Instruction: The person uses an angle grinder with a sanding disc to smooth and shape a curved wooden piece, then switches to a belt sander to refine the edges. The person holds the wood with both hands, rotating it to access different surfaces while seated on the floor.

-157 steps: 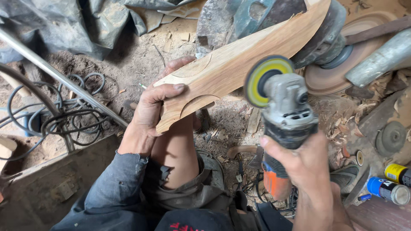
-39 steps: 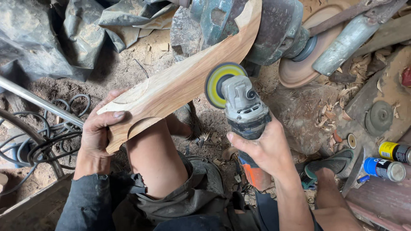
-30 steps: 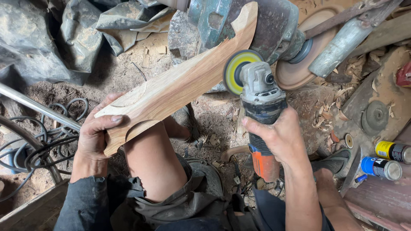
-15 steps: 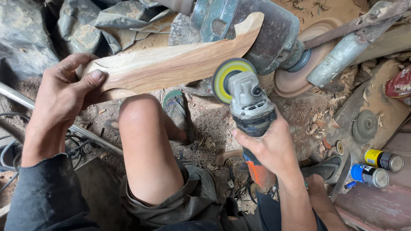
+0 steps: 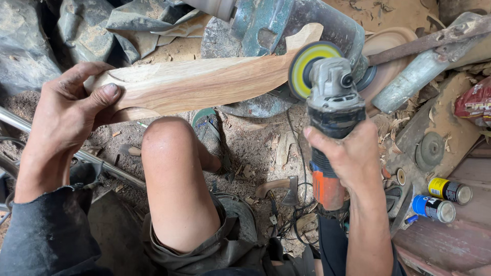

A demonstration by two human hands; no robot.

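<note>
head view: i am seeing the left hand (image 5: 66, 115) gripping the near end of a long curved wooden piece (image 5: 199, 84), fingers wrapping over the top edge and the thumb (image 5: 105, 94) pressing flat on the pale face. the wooden piece is lying almost level across the upper middle of the picture, above a bare knee (image 5: 166, 140), with its far end rising to a notched tip (image 5: 307, 36) in front of a grey-green machine body (image 5: 286, 23). the right hand (image 5: 350, 156) is closing fully round the body of an angle grinder (image 5: 330, 117), fingers curling about the grey and orange housing. the grinder's yellow-rimmed disc (image 5: 307, 69) is sitting at the right end of the wooden piece; i cannot tell whether it is touching the wood or standing just clear of it.

still in the head view, i am noting the surroundings. a sandalled foot (image 5: 207, 122) is resting on a dirt floor (image 5: 255, 148) scattered with wood chips. a small hatchet (image 5: 281, 186) is lying near the knee, beside dark cables (image 5: 294, 225). a metal rod (image 5: 97, 163) is running diagonally under the left forearm. to the right, a yellow can (image 5: 450, 190) and a blue can (image 5: 433, 208) are lying side by side on a reddish board (image 5: 450, 240), near a round grey disc (image 5: 429, 151). a grey pipe (image 5: 417, 84) is slanting at upper right, and crumpled grey sheeting (image 5: 76, 30) is filling the upper left.
</note>
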